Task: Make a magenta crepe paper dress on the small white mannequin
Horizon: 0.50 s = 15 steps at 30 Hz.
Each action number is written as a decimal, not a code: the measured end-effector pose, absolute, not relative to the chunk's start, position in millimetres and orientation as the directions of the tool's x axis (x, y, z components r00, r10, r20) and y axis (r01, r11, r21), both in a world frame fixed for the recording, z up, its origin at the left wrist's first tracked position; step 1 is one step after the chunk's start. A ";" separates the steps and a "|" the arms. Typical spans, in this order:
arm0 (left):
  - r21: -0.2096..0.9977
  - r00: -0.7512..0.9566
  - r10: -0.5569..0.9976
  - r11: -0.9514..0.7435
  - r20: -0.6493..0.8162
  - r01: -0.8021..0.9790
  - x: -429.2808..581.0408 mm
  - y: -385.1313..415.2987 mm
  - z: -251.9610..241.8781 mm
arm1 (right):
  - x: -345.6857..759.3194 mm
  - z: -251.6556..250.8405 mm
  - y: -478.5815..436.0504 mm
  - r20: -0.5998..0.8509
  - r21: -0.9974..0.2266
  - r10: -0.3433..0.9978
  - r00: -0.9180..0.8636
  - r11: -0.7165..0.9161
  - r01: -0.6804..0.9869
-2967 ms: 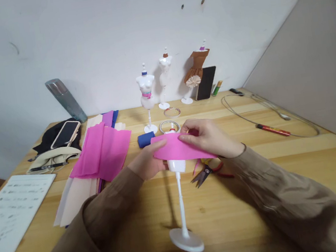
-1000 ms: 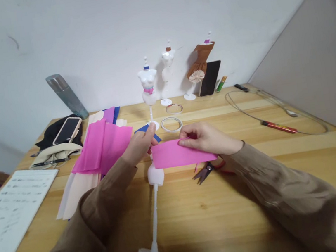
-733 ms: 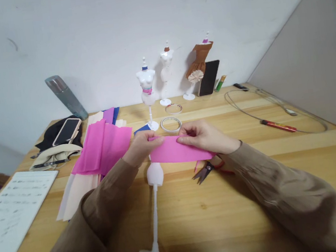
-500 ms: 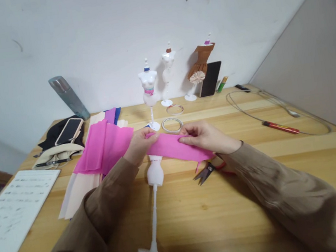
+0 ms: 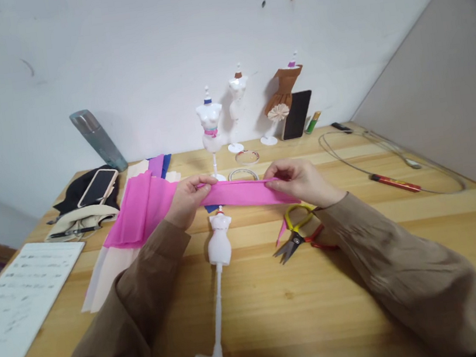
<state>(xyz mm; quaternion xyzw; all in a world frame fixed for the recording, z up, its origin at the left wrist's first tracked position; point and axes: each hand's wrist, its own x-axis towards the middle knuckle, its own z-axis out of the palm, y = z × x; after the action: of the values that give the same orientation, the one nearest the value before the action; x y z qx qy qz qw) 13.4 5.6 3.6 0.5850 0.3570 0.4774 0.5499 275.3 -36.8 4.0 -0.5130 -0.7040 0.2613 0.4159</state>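
Note:
A bright pink fabric strip (image 5: 244,193) is stretched between my two hands above the table. My left hand (image 5: 190,197) pinches its left part along the upper edge. Farther right, my right hand (image 5: 298,180) pinches the same edge, which looks narrowly folded over. Just below the strip, a small white mannequin (image 5: 220,249) lies on its back with its base towards me. Scissors (image 5: 296,240) with yellow and red handles lie open beneath my right hand, partly hidden by the sleeve. A thin pink scrap (image 5: 281,232) is beside them.
Folded fabric (image 5: 136,210) lies left, near a phone (image 5: 97,187), a pouch (image 5: 84,221) and a paper sheet (image 5: 23,291). A bottle (image 5: 99,142), several standing mannequins (image 5: 210,117) and a dark tablet (image 5: 298,115) are along the wall. A cable (image 5: 336,156) loops on the right.
Both hands have lifted the pink strip slightly and moved apart, pulling it straighter. The lying mannequin's shoulders and the scissors' yellow handle have come into view.

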 end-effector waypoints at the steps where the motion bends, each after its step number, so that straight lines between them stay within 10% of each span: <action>1: 0.981 0.283 0.939 -0.180 0.194 -0.074 12.5 6.4 4.5 | 278.4 4.9 -36.5 0.339 -0.766 0.932 -0.129 0.353 0.536; 7: 0.937 0.192 0.924 -0.346 0.331 0.049 8.6 9.9 6.3 | 294.6 8.4 -33.6 0.415 -0.686 0.905 -0.092 0.378 0.622; 15: 0.892 0.134 0.885 -0.452 0.446 0.014 7.6 11.1 4.1 | 298.8 7.6 -32.3 0.416 -0.886 0.909 0.033 0.397 0.239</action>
<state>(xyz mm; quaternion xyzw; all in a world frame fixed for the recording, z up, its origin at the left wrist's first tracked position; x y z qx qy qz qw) 7.6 11.1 4.1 0.6439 0.3489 0.5580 0.3902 298.8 -32.3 7.6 -0.4581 -0.6262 0.3023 0.5537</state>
